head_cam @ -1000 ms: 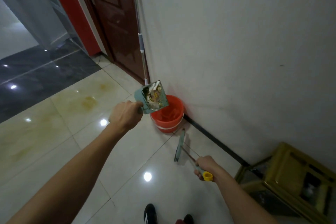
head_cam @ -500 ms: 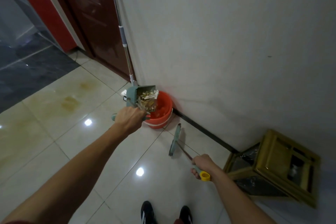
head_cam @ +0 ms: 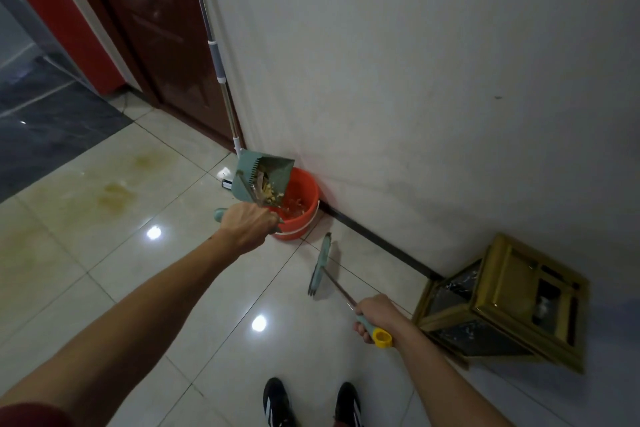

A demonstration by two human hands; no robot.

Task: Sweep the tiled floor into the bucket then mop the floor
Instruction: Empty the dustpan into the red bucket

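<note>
My left hand (head_cam: 247, 224) grips the handle of a teal dustpan (head_cam: 260, 176), tilted over the orange bucket (head_cam: 300, 215) that stands against the white wall. Scraps and litter slide from the pan's low edge into the bucket, where more litter lies. My right hand (head_cam: 375, 314) holds the teal-and-yellow grip of a small broom (head_cam: 320, 263), its teal head resting on the glossy tiled floor (head_cam: 145, 274) just right of the bucket. A mop (head_cam: 216, 55) with a silver and white pole leans on the wall behind the bucket; its head is hidden by the dustpan.
A gold-framed glass box (head_cam: 504, 302) sits on the floor by the wall at the right. A dark wooden door (head_cam: 152, 21) and red frame are at the back left. Yellowish stains (head_cam: 114, 192) mark the tiles on the left. My black shoes (head_cam: 277, 404) show at the bottom.
The dustpan has tipped further over the bucket and its litter is pouring in. My view has shifted left and down, closer to the bucket. The broom hand has barely moved.
</note>
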